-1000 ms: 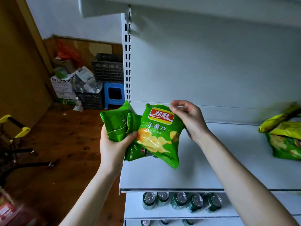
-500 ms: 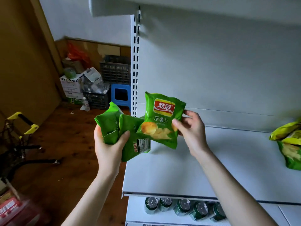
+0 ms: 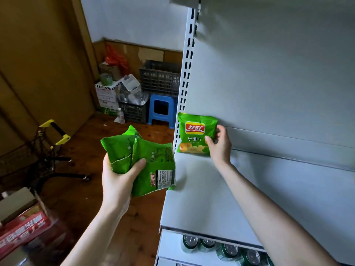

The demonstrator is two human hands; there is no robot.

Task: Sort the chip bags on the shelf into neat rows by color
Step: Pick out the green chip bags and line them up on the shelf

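Observation:
A green chip bag (image 3: 194,134) with a red logo stands upright at the back left corner of the white shelf (image 3: 240,192), against the rear panel. My right hand (image 3: 219,144) pinches its right edge, thumb in front and fingers behind. My left hand (image 3: 119,179) grips a bundle of green chip bags (image 3: 142,160), backs toward me, in the air just left of the shelf's left edge. The bundle's lower right corner overlaps the shelf edge.
Green cans (image 3: 221,246) lie on the lower shelf. Left of the shelving are a blue stool (image 3: 161,110), dark crates (image 3: 160,77), boxes (image 3: 106,96) and a cart with yellow handles (image 3: 51,135) on the wooden floor. A red box (image 3: 23,227) sits at the lower left.
My right hand has carried the single green bag away from the bundle to the shelf's back left corner and stood it upright. The view has swung left; the bags at the right are out of frame.

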